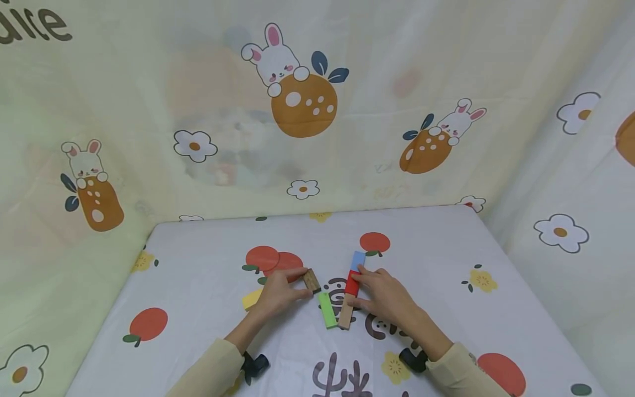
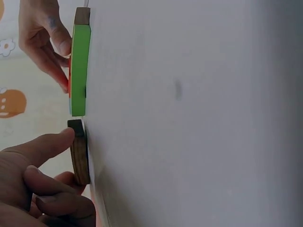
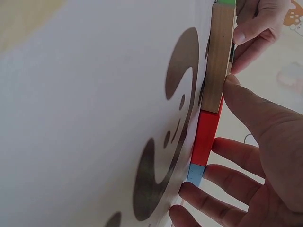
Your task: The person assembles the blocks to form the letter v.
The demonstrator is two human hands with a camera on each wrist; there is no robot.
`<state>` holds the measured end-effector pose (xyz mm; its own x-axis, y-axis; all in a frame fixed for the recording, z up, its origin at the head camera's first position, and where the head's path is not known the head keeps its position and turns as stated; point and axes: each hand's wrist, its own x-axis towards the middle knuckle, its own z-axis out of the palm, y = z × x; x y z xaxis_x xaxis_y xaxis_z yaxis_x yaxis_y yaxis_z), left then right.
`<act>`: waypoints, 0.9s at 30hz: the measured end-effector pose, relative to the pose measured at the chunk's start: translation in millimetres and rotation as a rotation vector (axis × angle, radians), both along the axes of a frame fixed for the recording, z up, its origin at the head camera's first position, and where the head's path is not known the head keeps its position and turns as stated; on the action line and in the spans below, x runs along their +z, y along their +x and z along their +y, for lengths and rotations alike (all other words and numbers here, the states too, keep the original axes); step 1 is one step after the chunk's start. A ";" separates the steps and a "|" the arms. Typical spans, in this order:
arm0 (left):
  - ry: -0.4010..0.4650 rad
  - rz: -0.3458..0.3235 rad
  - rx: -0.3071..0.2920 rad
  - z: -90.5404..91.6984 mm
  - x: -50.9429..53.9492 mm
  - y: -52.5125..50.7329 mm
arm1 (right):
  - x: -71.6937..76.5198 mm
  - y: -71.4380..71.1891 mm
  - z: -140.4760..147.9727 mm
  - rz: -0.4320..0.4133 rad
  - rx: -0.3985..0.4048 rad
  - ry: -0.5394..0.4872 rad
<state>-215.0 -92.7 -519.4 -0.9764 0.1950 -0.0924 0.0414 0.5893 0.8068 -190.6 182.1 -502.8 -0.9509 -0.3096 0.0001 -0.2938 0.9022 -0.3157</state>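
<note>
One dark wooden block (image 1: pixel 311 281), just beyond and left of the green block (image 1: pixel 327 310): light and stiff, we judge, best pinched by its ends. Left hand (image 1: pixel 276 293): grip narrow, holding it. Right hand (image 1: pixel 388 293): grip spread, touching red block (image 1: pixel 351 284) and tan block (image 1: pixel 345 315).

Far beyond and left of the left hand (image 1: pixel 280 292), lettering (image 1: pixel 53 24) ending in "ice" marks the printed curtain (image 1: pixel 149 82), its start cut off. Brown letter-like print (image 1: pixel 369 326) on the tablecloth (image 1: pixel 208 253) near the right hand (image 1: pixel 387 292) is illegible.
</note>
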 end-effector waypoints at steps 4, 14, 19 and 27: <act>-0.015 0.014 -0.012 0.1 -0.3 0.1 | -0.3 -0.1 -0.1 0.002 0.000 0.003; 0.037 -0.035 -0.021 -2.8 -2.4 -0.2 | -0.8 -0.5 -0.4 0.001 0.000 0.007; 0.066 -0.024 0.009 -3.8 -1.0 1.0 | -1.5 -1.1 -0.1 -0.003 0.003 0.006; 0.074 0.009 0.033 -3.9 -1.6 2.5 | -2.2 -1.6 0.6 0.000 0.003 0.000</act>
<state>-212.5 -96.6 -521.0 -0.9832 0.1683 -0.0703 0.0300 0.5295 0.8478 -192.2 182.7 -505.0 -0.9500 -0.3124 0.0000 -0.2964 0.9015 -0.3153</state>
